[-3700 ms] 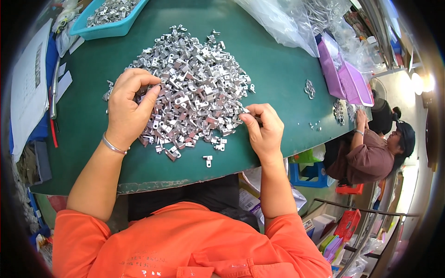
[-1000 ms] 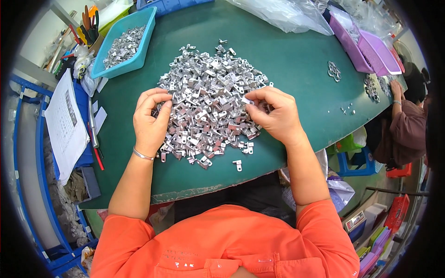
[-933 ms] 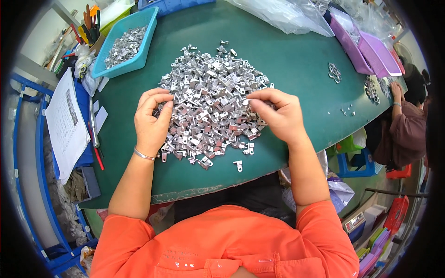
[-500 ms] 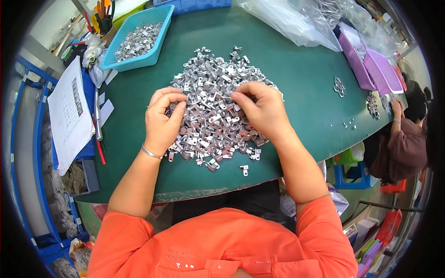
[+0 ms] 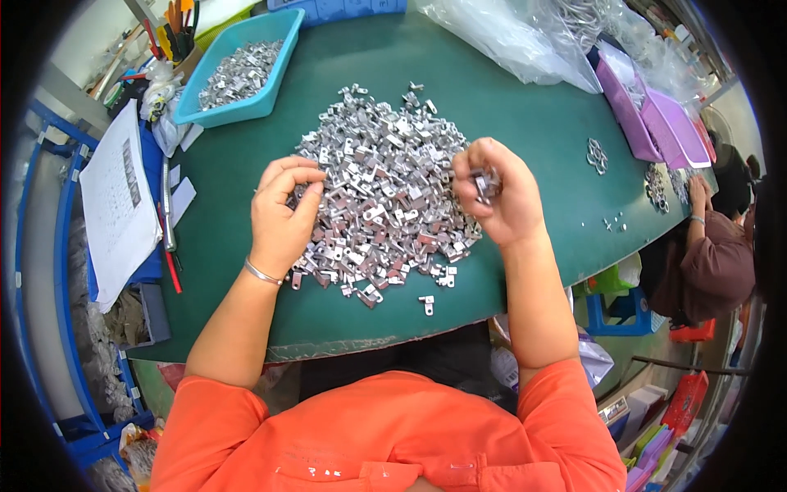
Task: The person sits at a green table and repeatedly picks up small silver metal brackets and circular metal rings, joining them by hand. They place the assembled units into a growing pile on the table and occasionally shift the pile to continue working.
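A wide heap of small silvery metal brackets [image 5: 381,189], bent and with holes, lies on the green table. At the heap's right edge my right hand [image 5: 512,193] is turned partly palm up, its fingers curled round some metal brackets [image 5: 485,185], slightly blurred. My left hand [image 5: 283,209], wearing a bangle on its wrist, is by the heap's left side. Its thumb and forefinger come close together at the tips; whatever they may hold is hidden. One loose bracket [image 5: 426,305] lies near the front edge.
A turquoise basket [image 5: 190,105] of similar brackets stands back left, near papers [image 5: 123,205] and a red pen [image 5: 174,272]. Plastic bags [image 5: 516,41] and purple baskets [image 5: 648,123] are back right. Metal rings [image 5: 598,156] lie at right; beyond them another person [image 5: 713,254] works.
My right hand has moved right, off the heap's middle, and turned over, showing brackets inside its fingers. My left hand has stayed nearly in place.
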The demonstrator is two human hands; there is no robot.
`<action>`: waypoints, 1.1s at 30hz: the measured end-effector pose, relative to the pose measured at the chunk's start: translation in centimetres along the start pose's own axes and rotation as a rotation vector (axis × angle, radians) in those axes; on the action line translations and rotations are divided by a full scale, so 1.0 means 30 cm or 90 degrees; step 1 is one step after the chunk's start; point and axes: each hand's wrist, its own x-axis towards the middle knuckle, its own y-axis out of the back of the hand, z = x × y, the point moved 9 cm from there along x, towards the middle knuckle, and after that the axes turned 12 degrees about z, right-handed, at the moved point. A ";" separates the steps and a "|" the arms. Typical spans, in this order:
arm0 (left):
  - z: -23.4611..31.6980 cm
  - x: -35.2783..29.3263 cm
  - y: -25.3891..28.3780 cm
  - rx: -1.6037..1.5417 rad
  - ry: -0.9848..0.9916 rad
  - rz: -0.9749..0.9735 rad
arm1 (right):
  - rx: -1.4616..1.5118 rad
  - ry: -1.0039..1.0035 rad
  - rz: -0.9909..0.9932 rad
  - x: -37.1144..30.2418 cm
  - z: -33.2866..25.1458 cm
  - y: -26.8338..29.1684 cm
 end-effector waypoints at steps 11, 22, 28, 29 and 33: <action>0.260 -0.027 -0.187 0.095 -0.236 -0.116 | -0.671 0.538 -0.093 -0.095 -0.053 -0.138; 0.216 -0.032 -0.125 -0.159 -0.053 -0.075 | -0.574 0.605 -0.076 -0.127 -0.075 -0.147; 0.136 -0.060 -0.177 -0.447 0.257 -0.126 | -0.567 0.620 -0.075 -0.134 -0.085 -0.152; 0.121 -0.065 -0.187 -0.460 0.297 -0.136 | -0.568 0.626 -0.074 -0.136 -0.087 -0.153; 0.099 -0.076 -0.198 -0.528 0.401 -0.140 | -0.513 0.530 -0.076 -0.118 -0.072 -0.140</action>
